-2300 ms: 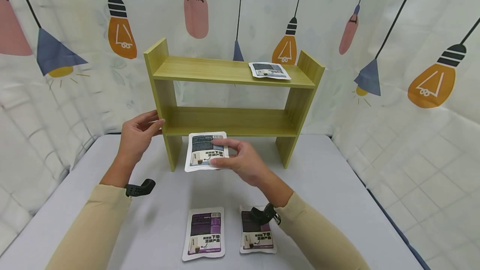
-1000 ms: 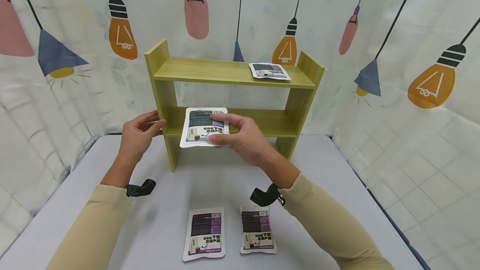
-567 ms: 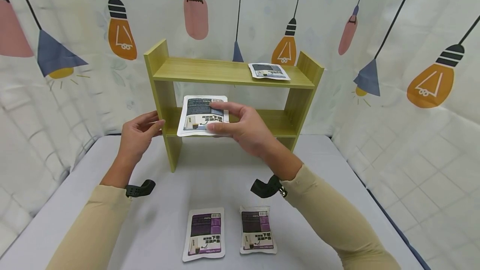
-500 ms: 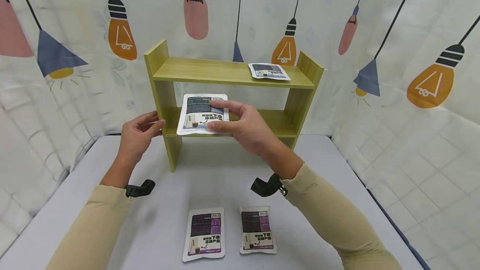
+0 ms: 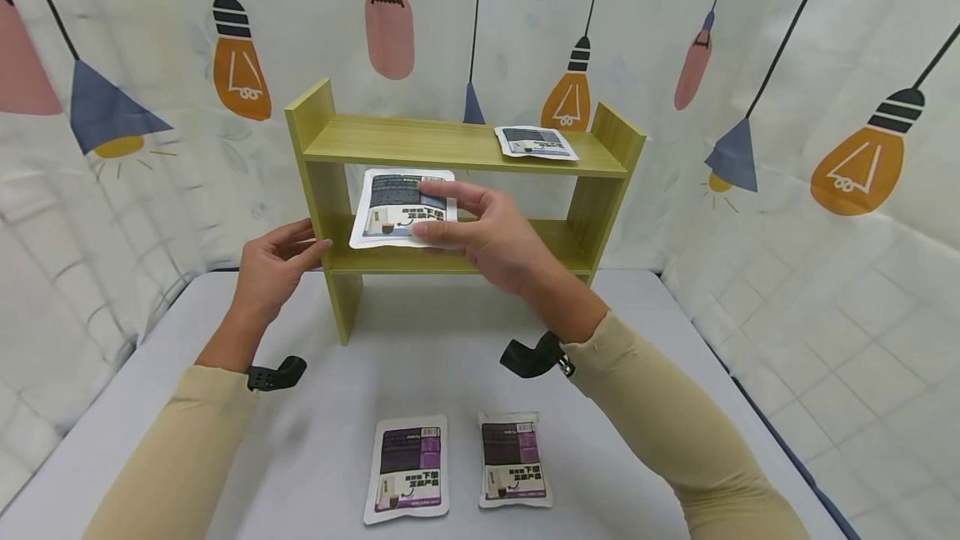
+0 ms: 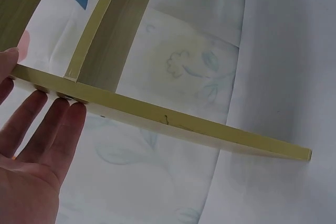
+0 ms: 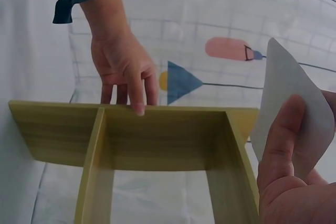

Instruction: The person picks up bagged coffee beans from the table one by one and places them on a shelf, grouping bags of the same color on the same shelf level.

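Note:
In the head view my right hand (image 5: pixel 491 232) pinches a flat white pouch (image 5: pixel 397 211) with a dark blue label by its right edge. Pouch and hand overlap the gap between the two boards of a wooden shelf (image 5: pixel 450 142). The right wrist view shows the pouch's plain pale back (image 7: pixel 294 95) with a finger against it. My left hand (image 5: pixel 276 269) holds the shelf's left side panel (image 6: pixel 173 121), thumb at the front edge and fingers along the outer face. A similar blue-labelled pouch (image 5: pixel 536 142) lies on the right of the top board.
Two purple-labelled pouches, a left one (image 5: pixel 407 469) and a right one (image 5: pixel 515 460), lie on the white table (image 5: pixel 322 457) in front of the shelf. A patterned curtain (image 5: pixel 315 15) hangs behind and along both sides.
My right hand has raised the pouch from in front of the lower board to near the top board's height, shifting it slightly left. My left hand stays on the side panel.

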The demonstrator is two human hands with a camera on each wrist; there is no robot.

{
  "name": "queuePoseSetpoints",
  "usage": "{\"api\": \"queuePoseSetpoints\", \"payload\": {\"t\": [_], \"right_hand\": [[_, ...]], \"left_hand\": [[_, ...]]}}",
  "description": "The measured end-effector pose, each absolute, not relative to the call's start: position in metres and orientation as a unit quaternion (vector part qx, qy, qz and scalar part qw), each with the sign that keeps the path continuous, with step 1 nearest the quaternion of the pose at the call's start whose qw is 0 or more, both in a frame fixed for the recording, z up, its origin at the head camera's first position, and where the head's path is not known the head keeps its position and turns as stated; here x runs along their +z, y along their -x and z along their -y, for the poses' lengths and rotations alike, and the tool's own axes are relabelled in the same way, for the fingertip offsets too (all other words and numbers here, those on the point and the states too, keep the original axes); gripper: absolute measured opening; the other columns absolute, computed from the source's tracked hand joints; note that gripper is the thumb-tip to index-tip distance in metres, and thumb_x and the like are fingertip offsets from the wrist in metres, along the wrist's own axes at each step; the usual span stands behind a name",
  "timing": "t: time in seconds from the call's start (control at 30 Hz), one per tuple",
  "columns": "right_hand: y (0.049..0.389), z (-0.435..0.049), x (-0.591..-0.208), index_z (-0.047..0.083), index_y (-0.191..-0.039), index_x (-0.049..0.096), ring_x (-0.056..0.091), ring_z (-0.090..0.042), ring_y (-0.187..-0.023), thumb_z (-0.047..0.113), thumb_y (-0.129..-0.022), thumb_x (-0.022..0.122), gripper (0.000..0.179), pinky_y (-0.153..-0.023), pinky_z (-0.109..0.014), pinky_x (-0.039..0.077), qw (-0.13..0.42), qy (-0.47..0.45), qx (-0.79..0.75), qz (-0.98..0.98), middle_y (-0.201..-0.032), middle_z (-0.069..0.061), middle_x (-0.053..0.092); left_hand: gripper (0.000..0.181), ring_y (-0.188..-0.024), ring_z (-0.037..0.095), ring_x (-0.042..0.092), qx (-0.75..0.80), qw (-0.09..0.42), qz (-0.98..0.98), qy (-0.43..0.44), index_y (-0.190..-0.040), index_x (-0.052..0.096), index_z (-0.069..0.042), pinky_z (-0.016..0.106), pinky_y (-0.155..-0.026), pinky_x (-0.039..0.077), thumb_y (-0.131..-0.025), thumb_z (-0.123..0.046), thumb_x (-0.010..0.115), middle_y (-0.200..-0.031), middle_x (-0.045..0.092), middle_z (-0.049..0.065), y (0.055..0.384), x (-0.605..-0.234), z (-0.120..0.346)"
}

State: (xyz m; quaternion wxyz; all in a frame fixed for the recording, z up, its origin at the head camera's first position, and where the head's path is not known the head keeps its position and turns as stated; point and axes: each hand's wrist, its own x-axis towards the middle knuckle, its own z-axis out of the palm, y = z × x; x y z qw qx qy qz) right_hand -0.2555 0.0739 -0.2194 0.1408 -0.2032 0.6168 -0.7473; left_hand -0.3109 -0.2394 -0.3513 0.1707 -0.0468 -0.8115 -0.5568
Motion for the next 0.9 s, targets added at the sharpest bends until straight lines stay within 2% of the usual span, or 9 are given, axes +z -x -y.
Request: {"api": "queuePoseSetpoints", "payload": {"t": [0.23, 0.5, 0.67, 0.9], "right_hand": [[0.261, -0.072, -0.211, 0.004, -0.142, 0.061, 0.068, -0.022, -0.100, -0.012, -0.088, 0.070, 0.056, -0.083, -0.027, 0.063, 0.131, 0.201, -0.757, -0.608, -0.137, -0.009, 0.057], [0.267, -0.070, -0.204, 0.005, -0.140, 0.063, 0.067, -0.022, -0.102, -0.012, -0.089, 0.071, 0.055, -0.083, -0.027, 0.063, 0.123, 0.191, -0.766, -0.601, -0.136, -0.009, 0.060], [0.272, -0.068, -0.201, 0.001, -0.140, 0.061, 0.067, -0.023, -0.099, -0.014, -0.089, 0.069, 0.054, -0.084, -0.030, 0.064, 0.114, 0.198, -0.774, -0.590, -0.132, -0.011, 0.060], [0.281, -0.067, -0.198, 0.001, -0.136, 0.064, 0.069, -0.022, -0.094, -0.012, -0.089, 0.070, 0.050, -0.086, -0.033, 0.064, 0.100, 0.186, -0.778, -0.591, -0.123, -0.012, 0.065]], "left_hand": [[0.063, -0.105, -0.006, 0.063, -0.554, 0.174, 0.813, 0.052, -0.150, 0.055, -0.022, 0.008, -0.081, 0.055, -0.094, -0.045, 0.072, -0.148, 0.059, 0.012, 0.309, -0.349, 0.240], [0.062, -0.109, -0.001, 0.066, -0.542, 0.176, 0.820, 0.058, -0.149, 0.056, -0.023, 0.013, -0.084, 0.057, -0.094, -0.047, 0.071, -0.147, 0.060, 0.011, 0.309, -0.350, 0.241], [0.064, -0.106, -0.005, 0.064, -0.542, 0.173, 0.821, 0.055, -0.149, 0.055, -0.024, 0.012, -0.085, 0.055, -0.093, -0.050, 0.071, -0.146, 0.061, 0.011, 0.309, -0.350, 0.240], [0.061, -0.105, -0.006, 0.064, -0.547, 0.176, 0.816, 0.059, -0.149, 0.056, -0.021, 0.011, -0.082, 0.057, -0.094, -0.043, 0.072, -0.146, 0.061, 0.013, 0.309, -0.351, 0.240]]}}
